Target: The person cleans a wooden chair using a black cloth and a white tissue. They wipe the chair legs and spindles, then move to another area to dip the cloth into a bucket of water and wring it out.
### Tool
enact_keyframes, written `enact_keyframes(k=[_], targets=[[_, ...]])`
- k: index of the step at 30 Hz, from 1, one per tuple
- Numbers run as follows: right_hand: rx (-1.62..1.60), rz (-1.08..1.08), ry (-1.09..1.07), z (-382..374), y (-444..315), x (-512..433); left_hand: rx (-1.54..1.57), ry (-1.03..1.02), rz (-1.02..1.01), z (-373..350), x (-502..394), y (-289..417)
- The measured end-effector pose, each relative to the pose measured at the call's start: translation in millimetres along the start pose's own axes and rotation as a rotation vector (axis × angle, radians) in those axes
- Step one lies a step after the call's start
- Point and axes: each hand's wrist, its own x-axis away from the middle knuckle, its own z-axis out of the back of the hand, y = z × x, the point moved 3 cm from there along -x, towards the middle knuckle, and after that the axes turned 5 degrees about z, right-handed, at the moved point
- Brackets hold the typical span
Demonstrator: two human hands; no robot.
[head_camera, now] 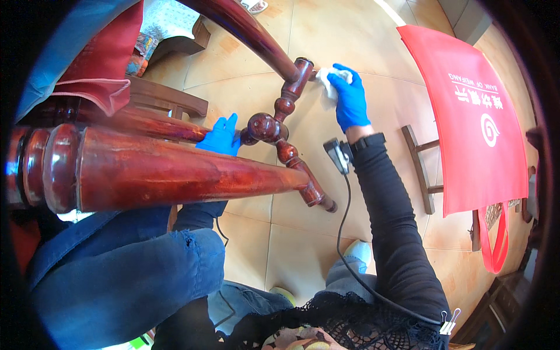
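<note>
A red-brown varnished wooden stand with turned posts lies across my view. Its thick tapered post (188,168) runs from the left towards a turned end piece with a ball-shaped joint (264,127). My right hand (352,98), in a blue glove, holds a crumpled white cloth (328,85) against the small tip beyond the far arm (298,78). Behind the thick post, my left hand (219,138), also blue-gloved, rests around the middle rail (144,124) close to the ball. The thick post hides part of this hand and its wrist.
At right, a red tote bag (481,122) with white print covers part of a low wooden frame (420,170). Blue jeans (131,271) and a dark red cloth bag (103,57) are at left. A cable (343,218) trails along my right arm. A person's foot (255,5) shows at the top.
</note>
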Motion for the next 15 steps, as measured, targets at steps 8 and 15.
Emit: enact_keyframes(k=[8, 15], targets=[[0.590, 0.575, -0.424, -53.5, 16.4, -65.5, -0.001, -0.330, 0.463, -47.9, -0.6, 7.4], [1.220, 0.840, -0.745, -30.9, 29.2, -42.4, 0.138, -0.259, 0.290, -39.4, 3.5, 7.9]])
